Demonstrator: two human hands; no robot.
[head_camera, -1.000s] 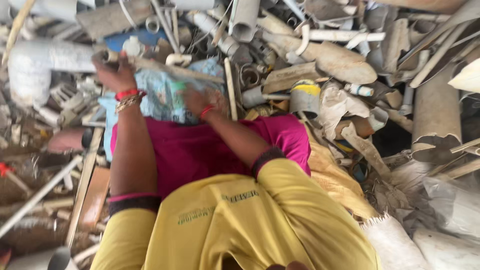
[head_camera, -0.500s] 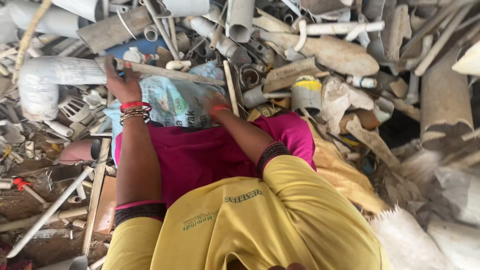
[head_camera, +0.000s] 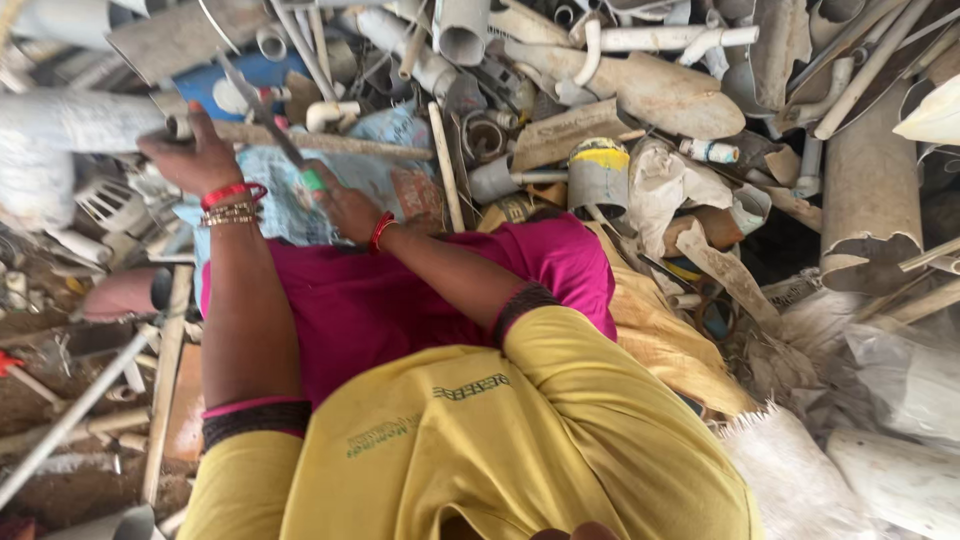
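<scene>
My left hand (head_camera: 190, 152), with red and gold bangles at the wrist, grips a long dirty grey pipe (head_camera: 340, 146) that lies crosswise over a printed pale-blue sack (head_camera: 300, 210) on my magenta lap (head_camera: 360, 300). Just right of it, my right hand (head_camera: 345, 205) holds a thin blade-like tool with a green handle (head_camera: 312, 181). The tool's shaft slants up and left across the pipe, close to my left hand. The tool's far tip is lost among the scrap.
All around lies a heap of broken plastic pipes, fittings and scrap: a wide white pipe (head_camera: 60, 125) at the left, a yellow-topped grey can (head_camera: 598, 172), a large cracked pipe (head_camera: 870, 190) at the right, and white sacks (head_camera: 800, 480) at the lower right.
My right hand has lifted off the sack and now holds the green-handled tool against the pipe. My left hand stays clamped on the pipe, which has shifted slightly lower in view.
</scene>
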